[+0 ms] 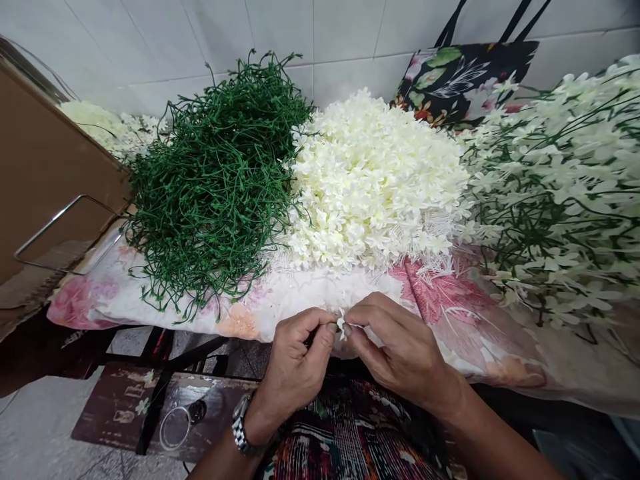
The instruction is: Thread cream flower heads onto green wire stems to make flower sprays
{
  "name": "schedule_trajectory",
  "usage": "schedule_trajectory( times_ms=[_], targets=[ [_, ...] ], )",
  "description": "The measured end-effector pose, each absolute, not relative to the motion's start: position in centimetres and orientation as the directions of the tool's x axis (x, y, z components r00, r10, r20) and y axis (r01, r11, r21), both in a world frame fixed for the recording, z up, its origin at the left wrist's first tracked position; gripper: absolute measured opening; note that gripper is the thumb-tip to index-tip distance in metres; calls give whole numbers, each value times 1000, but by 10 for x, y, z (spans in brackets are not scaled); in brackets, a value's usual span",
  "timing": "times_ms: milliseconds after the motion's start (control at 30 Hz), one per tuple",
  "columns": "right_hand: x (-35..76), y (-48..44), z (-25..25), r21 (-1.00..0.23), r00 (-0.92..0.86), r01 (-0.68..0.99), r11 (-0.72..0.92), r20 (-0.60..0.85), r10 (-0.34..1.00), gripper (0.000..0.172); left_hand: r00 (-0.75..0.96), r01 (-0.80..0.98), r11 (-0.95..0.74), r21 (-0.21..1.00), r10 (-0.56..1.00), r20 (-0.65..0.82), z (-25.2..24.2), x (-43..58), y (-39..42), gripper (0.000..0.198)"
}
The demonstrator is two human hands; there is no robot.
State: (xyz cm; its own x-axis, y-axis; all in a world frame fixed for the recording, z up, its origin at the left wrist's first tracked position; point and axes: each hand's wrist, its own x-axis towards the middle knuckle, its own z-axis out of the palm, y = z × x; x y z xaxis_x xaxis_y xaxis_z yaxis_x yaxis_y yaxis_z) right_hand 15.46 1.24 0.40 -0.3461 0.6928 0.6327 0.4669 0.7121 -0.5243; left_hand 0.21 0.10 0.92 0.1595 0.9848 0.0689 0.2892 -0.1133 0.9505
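Observation:
A small white flower (341,323) is pinched between my two hands, just in front of the table's near edge. My left hand (301,353), with a metal watch on its wrist, has thumb and forefinger closed at the flower's left side; whether a stem lies between them is too small to tell. On the other side my right hand (400,343) grips the flower with thumb and fingertips. Beyond the hands lie a pile of green plastic stems (215,173) and, to its right, a heap of loose white flowers (375,180).
White blossoms on green stems (565,193) spread over the right side. A cardboard box (55,160) and a wire handle (45,230) stand left. A floral bag (460,80) leans on the tiled wall. Below left is a brown bench (115,407). Floral cloth (300,293) covers the table.

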Motion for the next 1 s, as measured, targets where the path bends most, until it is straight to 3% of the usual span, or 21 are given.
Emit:
schedule_trajectory(
  times_ms=[200, 567, 767, 1000],
  targets=[
    [152, 14, -6, -617, -305, 438, 654, 583, 753, 12, 142, 277, -84, 957, 989, 46, 4, 6, 5, 20],
    [147, 19, -11, -605, -302, 432, 669, 602, 739, 14, 109, 351, -167, 921, 985, 136, -2, 10, 9, 23],
    [153, 20, -6, -634, -318, 430, 643, 560, 765, 11, 97, 171, -37, 985, 995, 21, -5, 6, 6, 20],
    [160, 11, 15, -645, -276, 432, 630, 571, 773, 7, 30, 172, -179, 969, 984, 176, 1, -3, -1, 15]
  ],
)
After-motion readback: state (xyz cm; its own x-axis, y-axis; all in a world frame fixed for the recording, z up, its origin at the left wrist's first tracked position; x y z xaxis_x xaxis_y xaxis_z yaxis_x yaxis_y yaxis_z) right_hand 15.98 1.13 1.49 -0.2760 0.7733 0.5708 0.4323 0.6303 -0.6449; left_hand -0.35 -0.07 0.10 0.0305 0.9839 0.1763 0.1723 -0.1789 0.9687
